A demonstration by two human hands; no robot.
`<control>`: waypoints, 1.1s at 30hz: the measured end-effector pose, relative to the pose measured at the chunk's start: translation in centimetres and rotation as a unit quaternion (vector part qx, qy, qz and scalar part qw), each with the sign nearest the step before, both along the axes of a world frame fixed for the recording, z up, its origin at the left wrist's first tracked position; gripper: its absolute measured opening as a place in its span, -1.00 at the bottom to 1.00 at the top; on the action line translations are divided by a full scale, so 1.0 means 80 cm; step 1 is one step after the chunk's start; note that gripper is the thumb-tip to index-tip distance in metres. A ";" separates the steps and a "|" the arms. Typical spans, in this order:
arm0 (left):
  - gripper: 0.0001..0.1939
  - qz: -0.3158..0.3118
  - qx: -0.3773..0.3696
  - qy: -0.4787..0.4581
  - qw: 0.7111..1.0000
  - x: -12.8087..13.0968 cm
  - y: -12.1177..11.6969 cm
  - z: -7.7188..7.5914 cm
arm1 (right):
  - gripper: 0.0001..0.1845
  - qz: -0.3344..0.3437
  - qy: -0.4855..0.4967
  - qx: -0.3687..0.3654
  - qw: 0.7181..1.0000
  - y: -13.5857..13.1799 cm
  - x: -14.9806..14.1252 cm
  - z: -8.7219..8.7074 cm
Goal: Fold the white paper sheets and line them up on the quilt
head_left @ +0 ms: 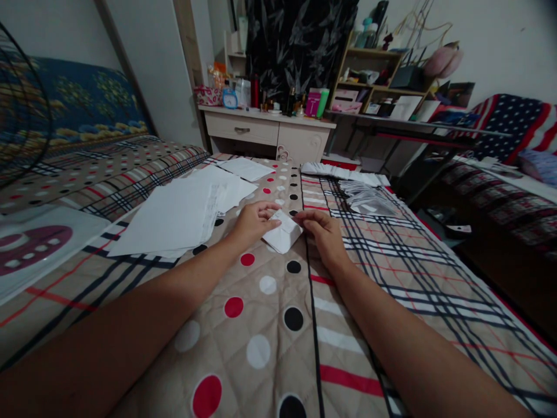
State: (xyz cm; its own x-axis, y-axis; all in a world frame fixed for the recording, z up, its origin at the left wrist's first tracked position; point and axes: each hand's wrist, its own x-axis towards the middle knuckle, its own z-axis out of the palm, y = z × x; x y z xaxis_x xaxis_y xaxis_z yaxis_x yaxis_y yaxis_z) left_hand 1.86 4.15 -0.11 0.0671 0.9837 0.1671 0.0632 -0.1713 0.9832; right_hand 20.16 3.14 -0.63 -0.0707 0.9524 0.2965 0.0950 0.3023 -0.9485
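Note:
A small folded white paper (282, 237) lies on the patterned bedspread in front of me, one corner pointing towards me. My left hand (255, 219) grips its left side, the thumb on top and the fingers curled near the far edge. At the right corner, the fingertips of my right hand (321, 227) are pinched together on the paper. Left of my hands, a spread stack of white paper sheets (174, 215) rests on the bed, with another white sheet (247, 169) beyond it.
A bundle of folded white papers (365, 198) lies on the right of the bedspread (270, 313), near a long white strip-like stack (343, 173). A plastic bag with a dark red print (39, 244) is at far left. A cluttered dresser (243, 128) stands beyond the bed.

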 end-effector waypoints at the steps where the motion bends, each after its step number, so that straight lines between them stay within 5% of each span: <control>1: -0.57 -0.010 0.006 0.024 1.000 -0.001 0.000 0.000 | -0.81 0.001 -0.014 -0.005 1.000 0.001 0.000 -0.002; 13: -0.49 -0.022 0.052 0.185 0.981 -0.007 0.007 -0.008 | -0.71 0.014 -0.205 0.019 0.979 0.006 0.003 -0.009; 22: -0.44 -0.038 0.098 0.205 0.973 -0.009 0.006 -0.003 | -0.42 0.050 -0.143 0.029 0.988 0.003 0.001 0.001; 33: -0.53 -0.022 0.108 0.221 0.969 -0.007 0.004 -0.004 | -0.58 0.049 -0.131 0.011 0.990 0.003 -0.001 -0.001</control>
State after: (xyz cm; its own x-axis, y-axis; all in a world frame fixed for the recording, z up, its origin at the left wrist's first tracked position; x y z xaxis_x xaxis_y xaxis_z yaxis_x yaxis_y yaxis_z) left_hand 1.30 4.50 -0.40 0.2208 0.9235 0.3136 0.4581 -0.3821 0.8026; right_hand 20.11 3.34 -0.68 -0.2394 0.9309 0.2758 0.3059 0.3419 -0.8885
